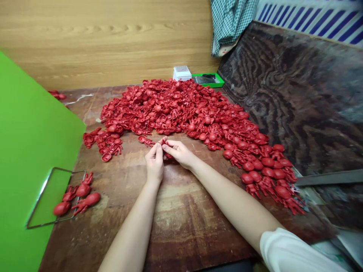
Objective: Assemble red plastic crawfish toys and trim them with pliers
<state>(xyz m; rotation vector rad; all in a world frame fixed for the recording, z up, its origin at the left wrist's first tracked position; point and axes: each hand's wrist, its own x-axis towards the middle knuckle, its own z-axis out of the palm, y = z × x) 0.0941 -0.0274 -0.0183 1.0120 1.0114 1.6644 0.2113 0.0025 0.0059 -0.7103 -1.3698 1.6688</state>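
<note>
Both hands meet over the middle of the table. My left hand (154, 160) pinches a small red plastic figure piece (163, 142) between thumb and fingers. On its other side my right hand (180, 153) is closed on the same piece, which the fingers mostly cover. Just left of the fingertips lies a loose red figure part (146, 141) with a round head. Behind the hands rises a large heap of red figure parts (172, 105), many of them hollow half shells, curving down to the right.
A green panel (34, 151) stands at left, with a metal wire frame (42, 189) and a few whole red figures (85, 190) by it. At the back are a stack of white cards (182, 73) and a green tray (218, 82). A dark wooden board (297, 94) borders the right.
</note>
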